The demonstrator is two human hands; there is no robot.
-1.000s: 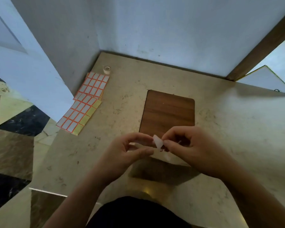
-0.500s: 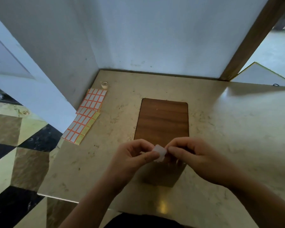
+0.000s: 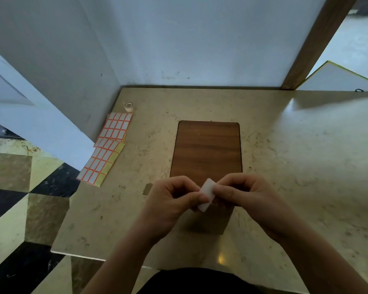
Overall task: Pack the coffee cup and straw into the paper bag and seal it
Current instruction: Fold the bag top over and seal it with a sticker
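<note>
A small white sticker label point(image 3: 206, 194) is pinched between both hands above the near end of a brown wooden board point(image 3: 207, 149). My left hand point(image 3: 172, 200) grips its lower edge with thumb and forefinger. My right hand point(image 3: 249, 196) grips its upper right edge the same way. No coffee cup, straw or paper bag shows in the head view.
Sheets of orange-bordered white labels point(image 3: 108, 145) lie at the marble counter's point(image 3: 295, 166) left edge, with a small tape roll point(image 3: 128, 107) behind them. Walls close the back and left. A white panel point(image 3: 338, 79) leans at the far right. Tiled floor lies below left.
The white label has turned from a folded bit into a flatter, tilted rectangle between my fingers. The camera view has tilted up and back, so the hands sit lower on the board.
</note>
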